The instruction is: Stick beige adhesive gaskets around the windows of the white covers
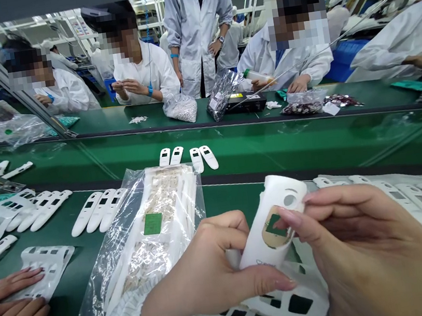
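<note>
My left hand is closed around a white plastic casing, held tilted with its round hole toward the top. Around the casing's window lies a tan sticker frame with an opening in its middle. My right hand grips the casing's upper right side, thumb pressing on the tan frame and fingertips at the edge. Part of the fingers behind the casing is hidden. Below both hands lies a white sheet with dark rectangular cut-outs.
A clear bag of sticker sheets lies left of my hands. White casings stand in rows to the left, with more casings at right. A co-worker's hands hold a sheet at lower left. Co-workers sit across the green belt.
</note>
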`<state>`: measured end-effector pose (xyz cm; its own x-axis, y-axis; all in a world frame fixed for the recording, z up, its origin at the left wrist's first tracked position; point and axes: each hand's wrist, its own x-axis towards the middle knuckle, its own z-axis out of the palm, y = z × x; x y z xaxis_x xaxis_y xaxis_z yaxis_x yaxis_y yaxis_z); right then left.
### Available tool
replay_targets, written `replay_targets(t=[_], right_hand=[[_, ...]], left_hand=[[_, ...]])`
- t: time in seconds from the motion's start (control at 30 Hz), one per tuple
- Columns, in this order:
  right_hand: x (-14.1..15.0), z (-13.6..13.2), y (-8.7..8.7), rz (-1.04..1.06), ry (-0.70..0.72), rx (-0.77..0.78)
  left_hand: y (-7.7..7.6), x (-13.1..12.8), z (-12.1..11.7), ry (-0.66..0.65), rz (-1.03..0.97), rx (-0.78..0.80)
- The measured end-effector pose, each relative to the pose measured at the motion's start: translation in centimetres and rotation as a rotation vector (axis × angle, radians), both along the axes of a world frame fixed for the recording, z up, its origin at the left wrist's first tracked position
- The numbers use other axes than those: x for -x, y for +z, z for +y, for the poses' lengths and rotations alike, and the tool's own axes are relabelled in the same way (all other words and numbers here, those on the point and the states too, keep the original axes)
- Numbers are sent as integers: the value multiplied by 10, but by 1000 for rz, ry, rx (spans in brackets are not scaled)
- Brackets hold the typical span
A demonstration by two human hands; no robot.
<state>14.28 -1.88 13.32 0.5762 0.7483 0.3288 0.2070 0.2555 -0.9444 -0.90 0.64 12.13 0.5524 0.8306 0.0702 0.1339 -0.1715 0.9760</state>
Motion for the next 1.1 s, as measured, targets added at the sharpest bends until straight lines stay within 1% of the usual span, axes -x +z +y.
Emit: replay_targets(t=[0.1, 0.13, 0.2, 0.27, 0.33, 0.43, 0.5, 0.63, 0.8, 1.1], right_hand=[[-6, 6, 2, 85, 120, 15], [-7, 8, 2, 94, 156, 19], [-8, 9, 3, 56, 182, 7], [-10, 8, 3, -29, 180, -29], [-12, 6, 1, -147, 191, -107], [-16, 3, -2, -354, 263, -251], [-18, 3, -5, -425, 306, -292], [-19, 4, -8, -393, 329, -289], [-20, 4, -8, -384, 353, -306], [-19, 4, -6, -562, 317, -372]], left_hand=[[-3, -1, 2, -2, -128, 58], [-3, -1, 2, -1, -142, 72], [-4, -1, 2, 2, -146, 91], [-5, -1, 2, 20, -137, 88], [-5, 0, 1, 46, -128, 78], [-5, 0, 0, 71, -106, 51], [-5, 0, 0, 76, -83, 23], [-5, 0, -2, 71, -36, -44], [-5, 1, -3, 67, 14, -55], [-3, 0, -4, 98, 46, -49]])
